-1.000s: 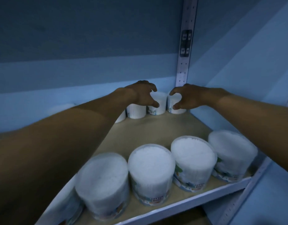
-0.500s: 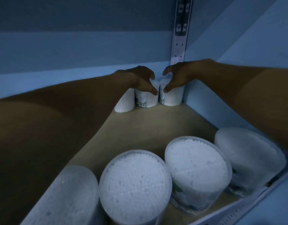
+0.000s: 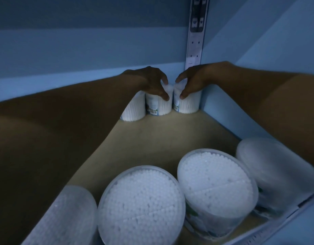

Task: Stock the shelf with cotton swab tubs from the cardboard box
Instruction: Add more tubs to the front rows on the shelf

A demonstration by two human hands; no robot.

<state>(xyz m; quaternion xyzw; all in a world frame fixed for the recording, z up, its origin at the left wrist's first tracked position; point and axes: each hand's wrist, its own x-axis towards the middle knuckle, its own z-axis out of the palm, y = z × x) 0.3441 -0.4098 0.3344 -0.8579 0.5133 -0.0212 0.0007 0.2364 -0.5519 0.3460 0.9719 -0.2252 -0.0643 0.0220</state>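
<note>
Hands deep in the back corner of the shelf (image 3: 152, 138) now, both arms stretched right in toward the upright post (image 3: 195, 41). Left hand (image 3: 150, 82) sits on top of the second tub (image 3: 158, 106) out from that post, fingers and thumb curled over its lid and gripping it. Right hand (image 3: 191, 82) does the same on the corner tub (image 3: 187, 103), the one standing directly below the post and hard against the side wall, thumb down its front face. Those two tubs stand upright, touching or very nearly so, with the thumbs almost meeting between them. A third back tub (image 3: 134, 111) stands just beside the left hand's tub on the side away from the post, half hidden by the left forearm. Well away from the post, along the shelf's front edge, a row of four front tubs (image 3: 141, 202) stands upright with lids toward the camera, white swab tips packed tight under the clear tops; the outer two are blurred. A barcode label shows low on the left hand's tub. Lighting is dim and blue, so label print is unreadable.
</note>
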